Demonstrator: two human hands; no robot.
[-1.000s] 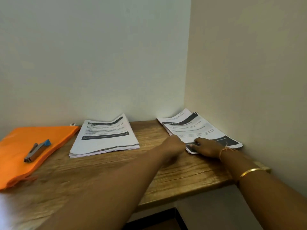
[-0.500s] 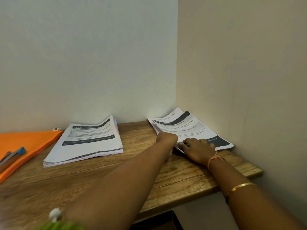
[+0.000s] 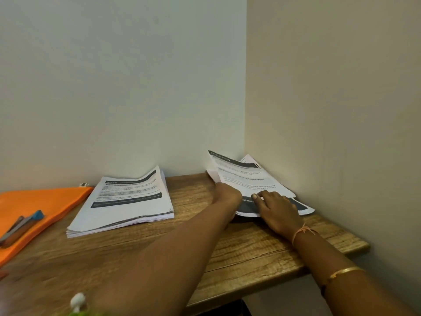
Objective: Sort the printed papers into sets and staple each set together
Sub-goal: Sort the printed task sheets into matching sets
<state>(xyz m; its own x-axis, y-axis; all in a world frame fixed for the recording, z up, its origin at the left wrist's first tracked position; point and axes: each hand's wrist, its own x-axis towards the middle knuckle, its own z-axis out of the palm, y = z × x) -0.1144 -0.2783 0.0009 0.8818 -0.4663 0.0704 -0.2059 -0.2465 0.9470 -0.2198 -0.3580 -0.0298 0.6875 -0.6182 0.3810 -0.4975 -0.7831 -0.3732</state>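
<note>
Right pile of papers point(image 3: 284, 197): sits far over at 2 o'clock on the counter point(image 3: 250, 252), tucked into the corner where the two walls meet.

Top sheet point(image 3: 237, 176): bent up off that pile, with its 10 o'clock corner highest and its near end still down under the hands.

Left hand point(image 3: 227, 197): reaches to the 9 o'clock edge of the pile, fingers curled in under the top sheet and grasping it.

Right hand point(image 3: 278, 210): lies on the near end of the pile, fingers released and spread flat, thumb pressing on the dark band of print. Wears a thin string point(image 3: 303, 231) at the wrist and a gold bangle point(image 3: 346, 271) lower on the arm.

Left pile of papers point(image 3: 127, 197): lies flat at 11 o'clock, well apart from the right pile, with its far end by the back wall.

Orange folder point(image 3: 50, 201): lies at 9 o'clock, just beside the left pile.

Stapler point(image 3: 20, 226): rests on the folder, grey with a blue end.
</note>
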